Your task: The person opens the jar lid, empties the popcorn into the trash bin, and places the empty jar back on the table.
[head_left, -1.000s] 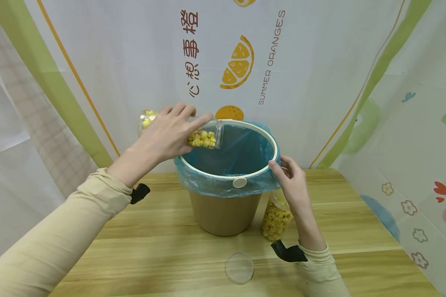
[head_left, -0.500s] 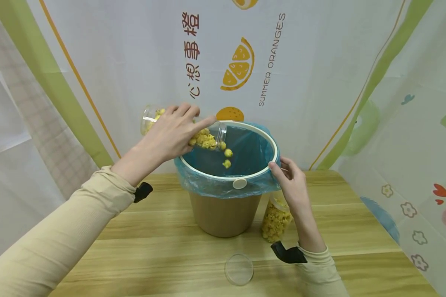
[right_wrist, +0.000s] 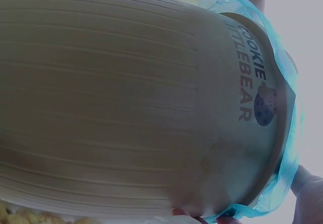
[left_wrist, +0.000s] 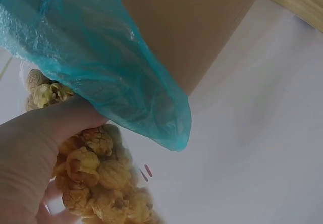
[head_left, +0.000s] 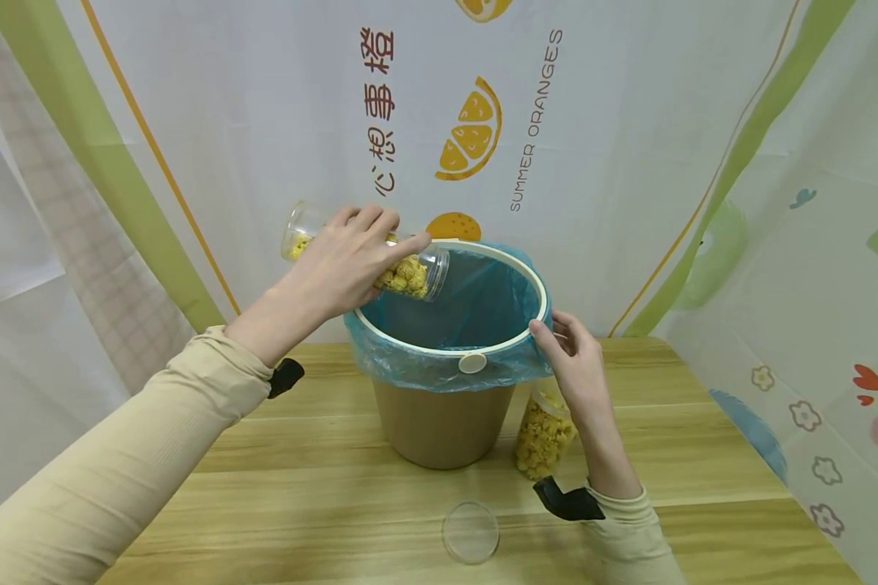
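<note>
My left hand grips a clear plastic jar of yellow popcorn, tilted with its open mouth over the bin's left rim. In the left wrist view, my thumb lies across the jar beside the blue liner bag. The brown trash bin stands upright, lined with that bag under a white ring. At the bin's right side my right hand holds the rim, thumb on top and fingers outside. In the right wrist view, printed lettering shows on the bin wall.
A second jar of popcorn stands right of the bin, partly behind my right wrist. Nearer me, a clear round lid lies on the wooden table. A printed curtain hangs behind the bin.
The left hand has tipped the jar further, its base rising and mouth dropping slightly. Several popcorn pieces fell into the bin half a second ago. My right hand stays on the rim.
</note>
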{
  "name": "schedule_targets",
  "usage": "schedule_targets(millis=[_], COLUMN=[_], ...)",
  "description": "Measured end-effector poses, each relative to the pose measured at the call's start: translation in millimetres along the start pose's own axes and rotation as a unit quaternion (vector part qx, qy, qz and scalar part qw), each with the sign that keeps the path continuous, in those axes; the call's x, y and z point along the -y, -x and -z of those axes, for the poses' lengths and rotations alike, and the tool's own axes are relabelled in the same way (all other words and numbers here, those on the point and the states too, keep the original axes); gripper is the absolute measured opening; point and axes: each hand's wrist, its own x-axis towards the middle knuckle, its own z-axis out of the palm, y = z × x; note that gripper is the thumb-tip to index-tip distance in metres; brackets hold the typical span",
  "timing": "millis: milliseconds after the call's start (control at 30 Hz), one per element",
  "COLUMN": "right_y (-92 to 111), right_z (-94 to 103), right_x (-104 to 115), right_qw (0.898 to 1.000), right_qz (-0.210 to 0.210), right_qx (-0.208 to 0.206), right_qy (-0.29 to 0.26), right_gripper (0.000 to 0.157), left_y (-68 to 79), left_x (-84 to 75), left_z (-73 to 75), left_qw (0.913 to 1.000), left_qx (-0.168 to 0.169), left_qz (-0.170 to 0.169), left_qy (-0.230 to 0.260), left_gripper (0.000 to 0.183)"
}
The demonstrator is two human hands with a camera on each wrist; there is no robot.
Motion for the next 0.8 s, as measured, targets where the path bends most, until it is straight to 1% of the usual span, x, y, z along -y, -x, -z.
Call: schedule_targets(millis=[133, 267, 367, 533, 800], right_y=[0.5, 0.9, 0.2, -0.2, 1.4], right_z=[0.0, 0.1, -0.2, -0.6, -0.1], right_x=[0.8, 1.1, 0.8, 1.3, 1.0], right_qw=[1.000, 1.000, 1.000, 1.000, 1.000], right_qz=[0.000, 0.002, 0.003, 0.004, 0.002], right_qx=[0.001, 0.001, 0.000, 0.001, 0.001], right_qy=[0.000, 0.001, 0.001, 0.003, 0.007], right_gripper=[0.059, 0.058, 0.057, 0.057, 0.058], left_y=[-0.8, -1.8, -2.2, -2.3, -7.7], left_x=[-1.1, -1.7, -1.1, 0.2, 1.4], left_z=[1.0, 1.3, 2.1, 6.3, 16.3], left_qw=[0.9999, 0.9991, 0.9988, 0.9985, 0.9980], left_qx=[-0.009, -0.028, -0.029, -0.003, 0.036], left_qz=[-0.007, -0.017, -0.021, -0.025, -0.029], left_qy=[-0.010, -0.025, -0.035, -0.048, -0.044], left_gripper=[0.068, 0.057, 0.053, 0.052, 0.046])
